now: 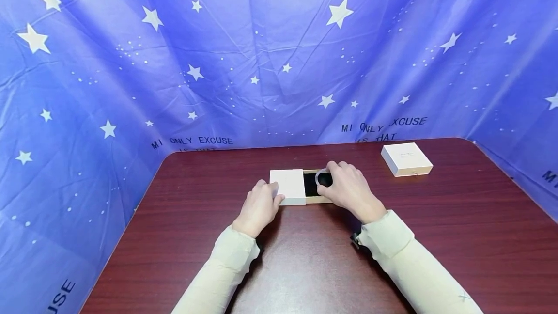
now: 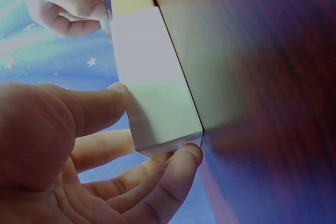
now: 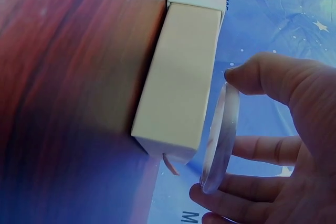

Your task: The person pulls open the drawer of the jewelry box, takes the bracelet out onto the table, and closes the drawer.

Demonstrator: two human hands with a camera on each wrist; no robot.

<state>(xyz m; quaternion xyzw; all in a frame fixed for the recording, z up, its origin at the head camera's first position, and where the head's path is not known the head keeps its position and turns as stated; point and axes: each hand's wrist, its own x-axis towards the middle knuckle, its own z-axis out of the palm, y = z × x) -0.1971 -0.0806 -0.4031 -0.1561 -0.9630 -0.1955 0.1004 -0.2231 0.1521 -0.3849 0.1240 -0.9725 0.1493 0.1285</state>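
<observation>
We've a blue curtain w/ white stars & black lettering all round, then a dark red-brown table. Our pale sleeves reach in from the near edge. The box lies mid-table, drawer partly out to our R. A white 2nd box sits near the far R corner, well apart from our hands, out of their way. Our L hand grips the white cover, thumb on one side, fingers round the end. Our R hand pinches the ring b/w thumb & fingers, blocking the head view of the drawer's R end. Black lining shows inside. The pale ring is tilted up at the drawer's open top; contact w/ lining, can't tell. A small tab hangs off the drawer's end.
</observation>
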